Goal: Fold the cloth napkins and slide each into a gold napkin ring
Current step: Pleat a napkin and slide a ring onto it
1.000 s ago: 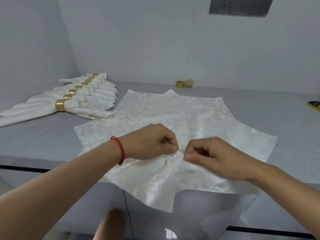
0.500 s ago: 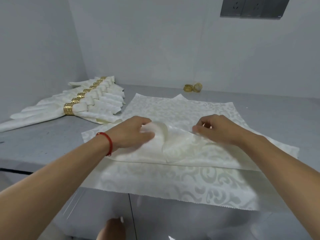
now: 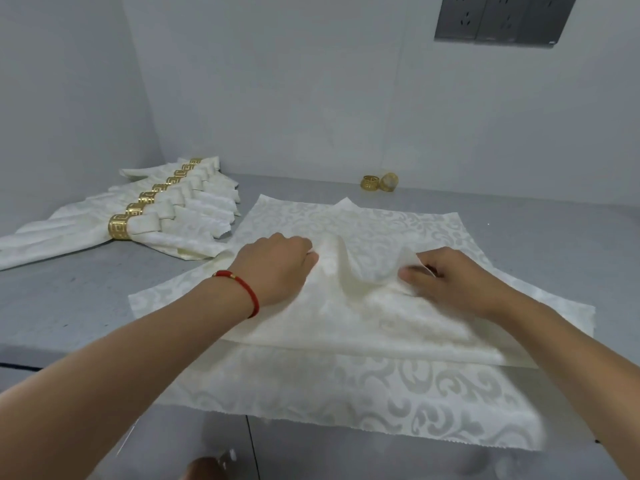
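Fingers of left hand (image 3: 277, 268) and right hand (image 3: 446, 282) are curled, pinching the top napkin (image 3: 346, 306), spread on the counter (image 3: 69, 299). Left of it, seven ringed napkins (image 3: 166, 220) are finished; beyond it, two gold rings (image 3: 378, 182) remain unused.

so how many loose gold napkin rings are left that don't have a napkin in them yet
2. The two loose gold rings sit side by side at the back of the counter by the wall: one, the other just right of it. None elsewhere visible.
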